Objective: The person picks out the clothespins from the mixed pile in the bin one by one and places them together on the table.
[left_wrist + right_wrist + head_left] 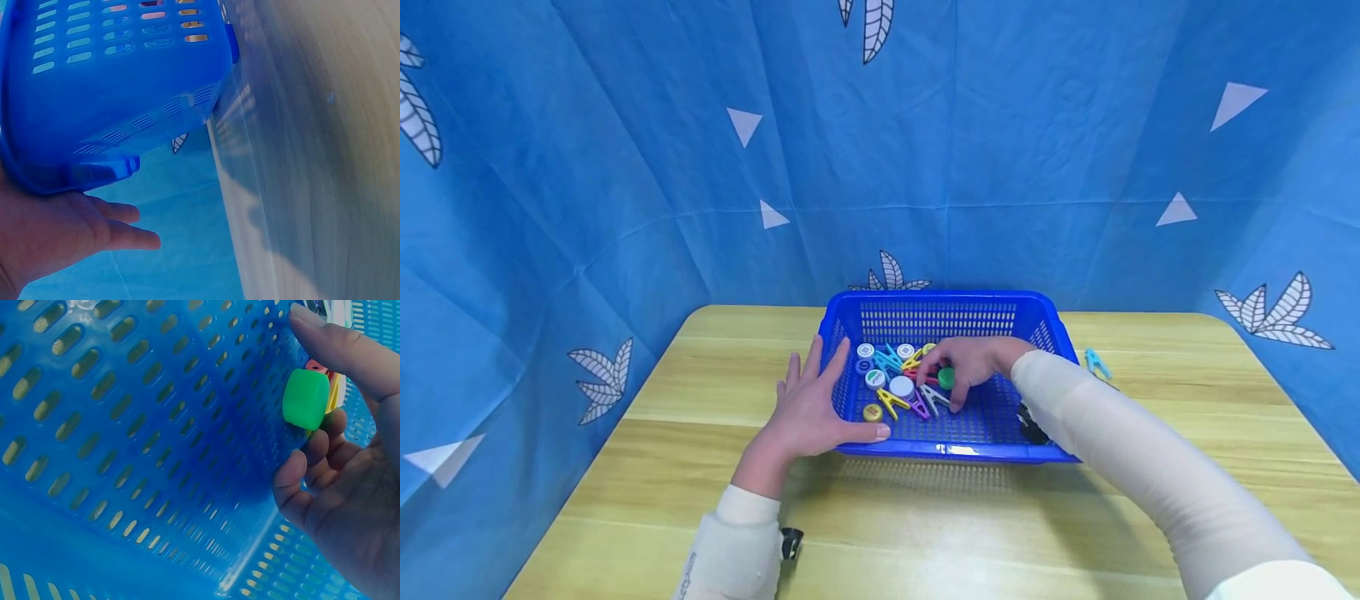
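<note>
Blue plastic basket [1015, 452], one, perforated walls, standing on a wooden table [685, 467]; contents: bottle caps [902, 387] and plastic clips [891, 402], mixed. Green cap [946, 379], one: inside the basket, between thumb and fingers of the right hand [972, 364]. Right hand: fingers bent, thumb apart from them; whether they pinch the cap, cannot tell. Left hand [811, 413]: fingers straight and spread along the left wall, thumb over the front corner, gripping nothing. Grey clip [934, 398], one: just beside the right thumb. Gold cap [872, 413], one: near the left thumb. Light-blue clip [1097, 363], one: on the table, outside the right wall.
Risks, as judged: green cap squirting away, if pressed off-centre on its rounded side; grey clip dragged along, if the thumb catches its arms; basket skidding, if the right forearm [1120, 446] leans on the rim and the left hand braces too lightly
</note>
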The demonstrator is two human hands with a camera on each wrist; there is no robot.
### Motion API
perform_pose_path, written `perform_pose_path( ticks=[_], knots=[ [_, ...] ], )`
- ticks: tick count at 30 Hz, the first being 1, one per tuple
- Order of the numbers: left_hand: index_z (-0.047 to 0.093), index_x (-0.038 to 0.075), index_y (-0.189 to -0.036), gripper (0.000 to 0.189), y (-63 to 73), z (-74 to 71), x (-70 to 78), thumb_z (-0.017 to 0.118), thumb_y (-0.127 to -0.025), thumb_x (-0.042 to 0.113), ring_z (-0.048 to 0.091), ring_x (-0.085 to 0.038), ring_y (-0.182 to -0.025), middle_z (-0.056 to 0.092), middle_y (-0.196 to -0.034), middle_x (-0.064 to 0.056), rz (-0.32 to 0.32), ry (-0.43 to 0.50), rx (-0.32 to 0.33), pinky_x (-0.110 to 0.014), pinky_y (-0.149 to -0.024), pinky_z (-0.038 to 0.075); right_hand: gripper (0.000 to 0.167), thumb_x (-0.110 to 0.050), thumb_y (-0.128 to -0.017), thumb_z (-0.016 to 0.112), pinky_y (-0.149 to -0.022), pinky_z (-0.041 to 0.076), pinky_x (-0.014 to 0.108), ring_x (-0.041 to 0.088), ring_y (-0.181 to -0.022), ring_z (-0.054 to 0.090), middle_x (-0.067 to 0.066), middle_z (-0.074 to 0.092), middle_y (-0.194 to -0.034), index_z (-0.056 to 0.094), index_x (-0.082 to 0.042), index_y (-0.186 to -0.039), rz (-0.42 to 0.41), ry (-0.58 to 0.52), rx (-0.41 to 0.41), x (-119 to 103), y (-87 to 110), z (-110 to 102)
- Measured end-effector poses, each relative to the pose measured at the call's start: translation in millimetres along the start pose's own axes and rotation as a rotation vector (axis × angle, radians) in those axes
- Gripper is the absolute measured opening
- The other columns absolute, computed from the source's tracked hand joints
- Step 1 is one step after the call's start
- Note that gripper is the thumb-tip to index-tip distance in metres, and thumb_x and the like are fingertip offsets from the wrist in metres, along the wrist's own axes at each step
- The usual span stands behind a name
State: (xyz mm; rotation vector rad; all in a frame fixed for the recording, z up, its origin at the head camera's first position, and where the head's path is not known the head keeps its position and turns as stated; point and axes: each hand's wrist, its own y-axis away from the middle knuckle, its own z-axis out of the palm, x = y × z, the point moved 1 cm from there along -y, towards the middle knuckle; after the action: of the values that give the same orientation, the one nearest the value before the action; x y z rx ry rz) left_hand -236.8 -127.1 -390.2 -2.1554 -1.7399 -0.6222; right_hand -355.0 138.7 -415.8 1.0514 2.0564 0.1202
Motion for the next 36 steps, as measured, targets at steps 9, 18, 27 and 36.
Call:
perform_pose_path(
  ticks=[9,18,27,36],
  knots=[
    [0.006,0.030,-0.162,0.132,1.4,2.9,1.1,0.079,-0.062,0.075,-0.017,-0.048,-0.145,-0.010,-0.166,-0.011,0.004,0.006,-0.009,-0.074,-0.107,0.001,0.054,-0.005,-0.065,0.092,-0.107,0.036,0.049,0.024,-0.120,0.047,-0.003,0.057,-0.125,0.074,-0.025,-0.112,-0.039,-0.027,0.007,-1,6.9,1],
    [0.006,0.029,-0.162,0.133,2.5,4.1,1.5,0.079,-0.060,0.077,-0.016,-0.048,-0.145,-0.010,-0.166,-0.011,0.004,0.000,-0.012,-0.073,-0.107,0.001,0.054,-0.010,-0.067,0.092,-0.092,0.044,0.043,0.030,-0.110,0.047,0.001,0.056,-0.125,0.073,-0.027,-0.115,-0.042,-0.036,0.051,2,11.7,-1],
    [0.006,0.029,-0.162,0.135,1.5,2.2,1.7,0.077,-0.059,0.080,-0.017,-0.047,-0.145,-0.011,-0.166,-0.011,0.000,0.012,-0.009,-0.073,-0.108,0.001,0.054,-0.013,-0.071,0.091,-0.081,0.041,0.040,0.033,-0.103,0.044,0.015,0.053,-0.117,0.071,-0.023,-0.120,-0.025,-0.020,0.096,5,25.9,-16],
    [0.007,0.028,-0.162,0.134,1.7,-0.1,1.0,0.078,-0.060,0.078,-0.017,-0.048,-0.145,-0.011,-0.166,-0.011,0.004,0.013,-0.001,-0.074,-0.107,0.001,0.055,-0.013,-0.074,0.089,-0.071,0.037,0.037,0.027,-0.087,0.041,0.014,0.046,-0.096,0.069,-0.019,-0.125,-0.040,-0.032,0.138,2,41.4,-30]
  ],
)
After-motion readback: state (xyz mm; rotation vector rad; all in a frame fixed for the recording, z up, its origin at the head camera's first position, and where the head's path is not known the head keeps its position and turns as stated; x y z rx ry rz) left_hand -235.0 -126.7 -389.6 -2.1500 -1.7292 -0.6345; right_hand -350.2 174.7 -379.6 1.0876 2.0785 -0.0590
